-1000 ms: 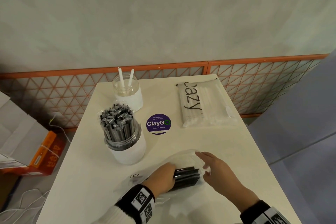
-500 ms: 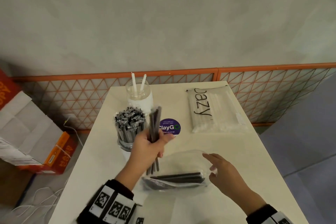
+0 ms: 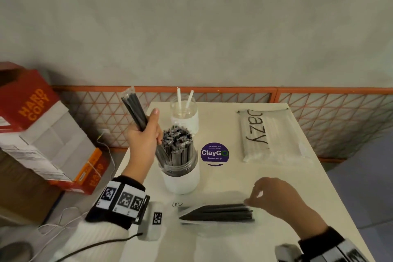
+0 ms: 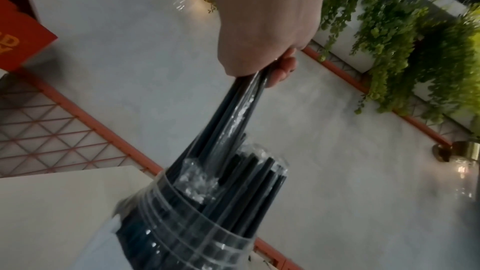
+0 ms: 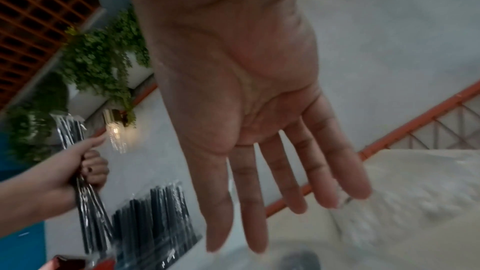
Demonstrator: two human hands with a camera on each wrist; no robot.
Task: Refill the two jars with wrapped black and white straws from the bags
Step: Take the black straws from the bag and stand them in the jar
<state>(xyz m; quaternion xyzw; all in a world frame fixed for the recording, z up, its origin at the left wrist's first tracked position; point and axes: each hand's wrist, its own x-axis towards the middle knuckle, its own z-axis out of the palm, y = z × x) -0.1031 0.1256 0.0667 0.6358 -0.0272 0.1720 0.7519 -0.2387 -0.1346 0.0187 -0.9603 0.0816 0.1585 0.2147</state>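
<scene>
My left hand (image 3: 144, 136) grips a small bunch of wrapped black straws (image 3: 134, 110), tilted, their lower ends inside the near jar (image 3: 180, 174), which is packed with black straws (image 4: 233, 188). The far jar (image 3: 184, 112) holds two white straws. A clear bag of black straws (image 3: 217, 212) lies flat near the table's front edge. My right hand (image 3: 274, 198) hovers by the bag's right end with straight fingers (image 5: 259, 202), holding nothing. A bag of white straws (image 3: 270, 136) lies at the back right.
A round purple ClayGo sticker (image 3: 214, 153) sits mid-table (image 3: 255, 176). Red and white paper boxes (image 3: 42, 134) are stacked on the floor to the left. An orange mesh fence (image 3: 319, 112) runs behind the table, with a grey wall above.
My left hand drew a bunch of black straws out of the near bag, lifted it and set its lower ends into the near jar. The right hand stayed by the bag.
</scene>
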